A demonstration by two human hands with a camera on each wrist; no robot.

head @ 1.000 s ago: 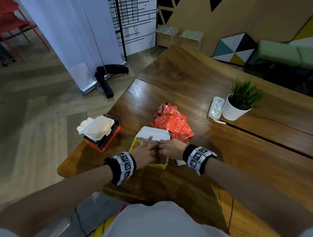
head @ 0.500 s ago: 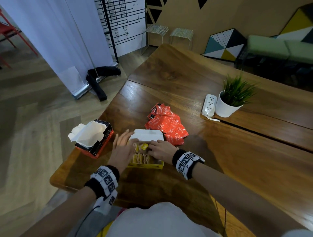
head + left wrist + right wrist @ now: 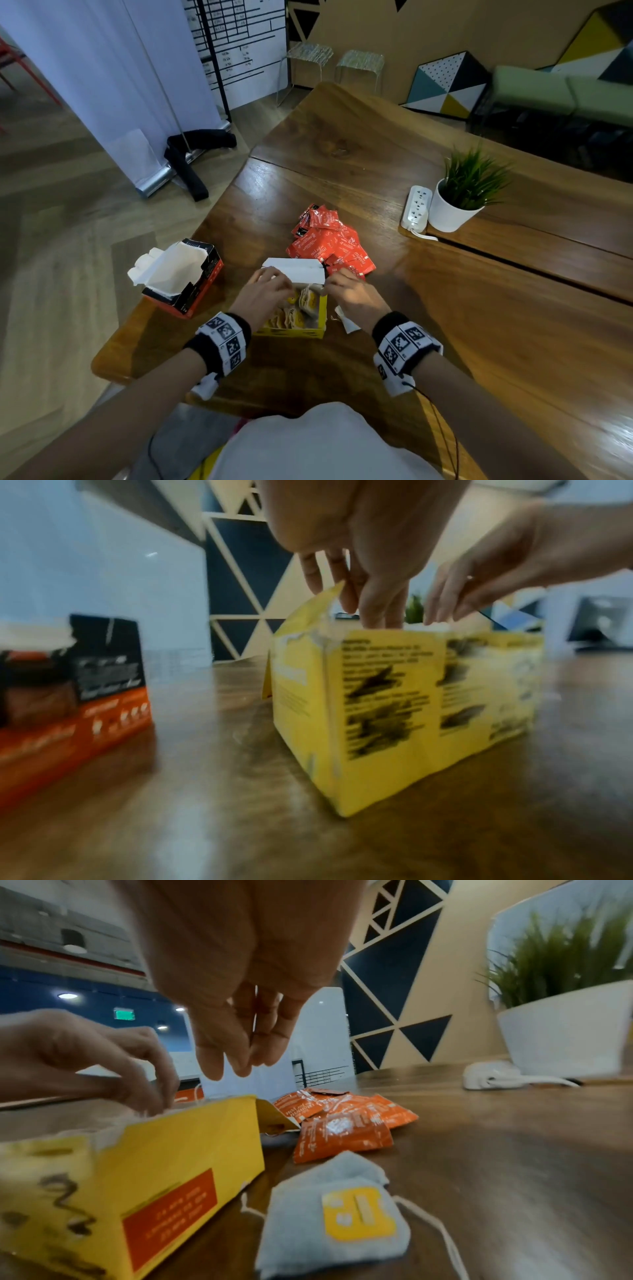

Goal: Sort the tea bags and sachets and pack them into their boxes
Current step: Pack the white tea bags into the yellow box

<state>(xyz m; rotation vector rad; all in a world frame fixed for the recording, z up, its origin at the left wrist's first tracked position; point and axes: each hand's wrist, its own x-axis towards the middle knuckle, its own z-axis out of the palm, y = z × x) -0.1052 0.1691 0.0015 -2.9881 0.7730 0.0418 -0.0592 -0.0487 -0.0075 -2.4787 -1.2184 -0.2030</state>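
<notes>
On the wooden table [image 3: 394,192], both the left hand [image 3: 265,294] and right hand [image 3: 352,296] reach, fingers loosely extended, over the open yellow tea box [image 3: 291,331] holding tea bags [image 3: 301,301]; whether either touches the white lid flap [image 3: 294,270] cannot be told, one loose tea bag [image 3: 334,1215] lies just right of the box, and red sachets [image 3: 330,241] are heaped behind it.

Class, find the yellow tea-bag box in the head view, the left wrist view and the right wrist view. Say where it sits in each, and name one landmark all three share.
Head: yellow box at centre, between the two hands, on the table.
Left wrist: right of centre, under the fingertips, beside the orange box.
Right wrist: lower left, left of a loose tea bag.
Shared landmark: the potted plant.
</notes>
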